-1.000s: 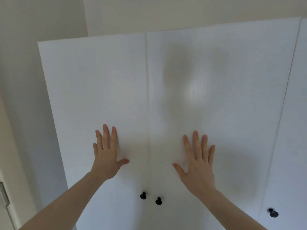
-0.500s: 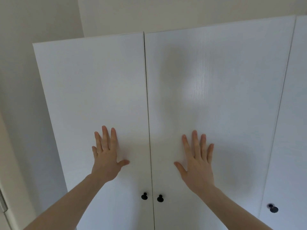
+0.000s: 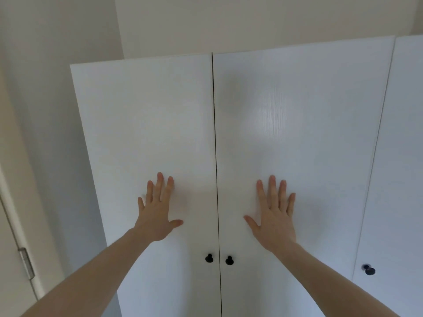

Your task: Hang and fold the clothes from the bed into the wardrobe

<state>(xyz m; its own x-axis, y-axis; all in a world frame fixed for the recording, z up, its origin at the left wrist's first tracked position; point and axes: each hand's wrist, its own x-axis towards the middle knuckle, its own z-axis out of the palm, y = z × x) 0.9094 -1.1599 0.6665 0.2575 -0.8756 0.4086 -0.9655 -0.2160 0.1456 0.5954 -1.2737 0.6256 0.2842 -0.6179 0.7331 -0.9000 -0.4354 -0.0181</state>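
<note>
A white wardrobe fills the view, its two doors closed and meeting at a thin vertical seam. My left hand (image 3: 156, 211) lies flat on the left door (image 3: 146, 124), fingers straight and spread. My right hand (image 3: 275, 213) lies flat on the right door (image 3: 297, 124) the same way. Below my hands, two black round knobs sit either side of the seam, the left knob (image 3: 209, 258) and the right knob (image 3: 229, 260). No clothes and no bed are in view.
A third white door (image 3: 402, 156) with its own black knob (image 3: 369, 269) adjoins on the right. A beige wall runs behind and to the left. A room door edge with a metal hinge (image 3: 27, 263) stands at the far left.
The two doors have come flush and the seam has narrowed. Both hands stay flat on the doors in nearly the same places; the view has shifted slightly.
</note>
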